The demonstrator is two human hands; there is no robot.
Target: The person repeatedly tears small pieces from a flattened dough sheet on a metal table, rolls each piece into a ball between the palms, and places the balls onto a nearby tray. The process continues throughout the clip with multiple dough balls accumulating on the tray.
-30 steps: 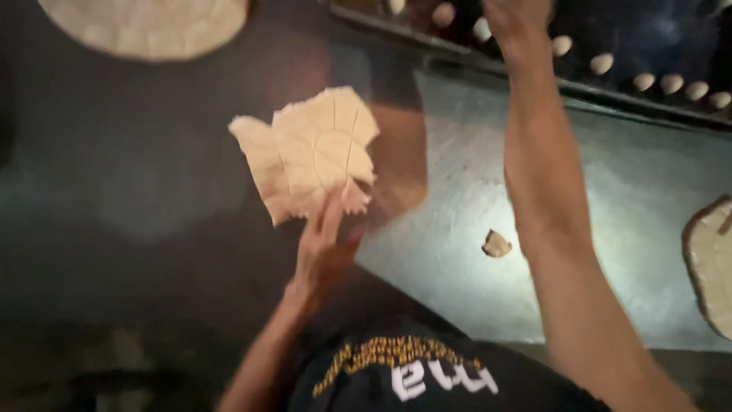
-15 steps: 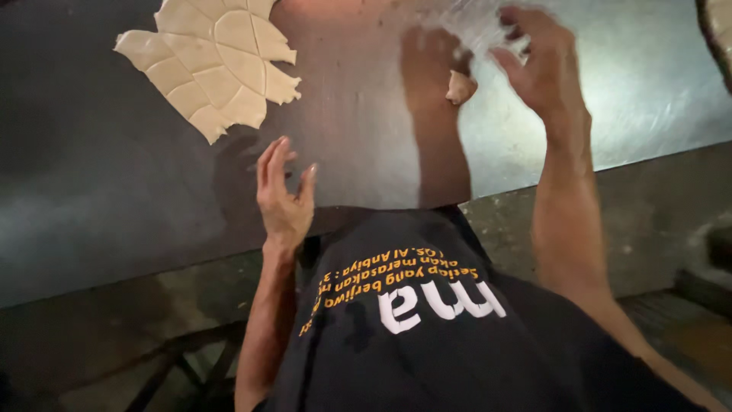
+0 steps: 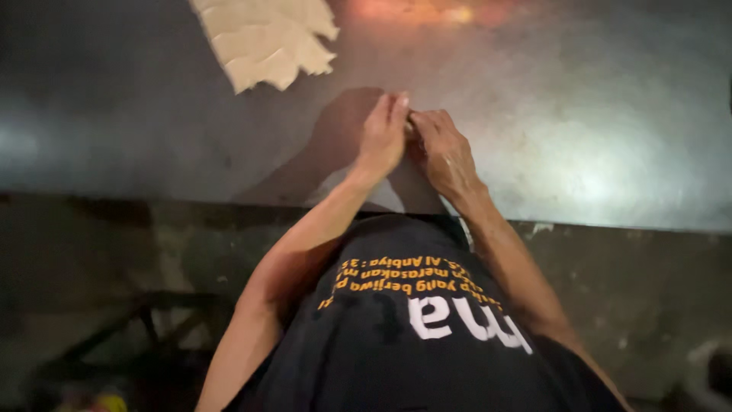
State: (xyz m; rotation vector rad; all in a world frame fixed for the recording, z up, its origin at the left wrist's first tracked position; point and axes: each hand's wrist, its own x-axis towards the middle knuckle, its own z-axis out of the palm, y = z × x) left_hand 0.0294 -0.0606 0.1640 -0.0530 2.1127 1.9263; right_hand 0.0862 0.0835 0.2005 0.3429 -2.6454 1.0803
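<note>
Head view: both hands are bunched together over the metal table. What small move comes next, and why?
Probably part the fingertips a little to show what they pinch. The left hand and right hand meet at the fingertips above the metal table, hiding anything between them. The scored dough sheet lies apart, up and to the left, untouched.

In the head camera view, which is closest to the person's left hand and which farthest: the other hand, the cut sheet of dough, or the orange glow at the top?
From the left hand:
1. Right hand, touching it at the fingertips, just to its right.
2. Scored dough sheet, up and to the left on the dark metal worktop.
3. Orange glow, at the top edge; close to the dough in distance, so this ranking is tentative.
</note>
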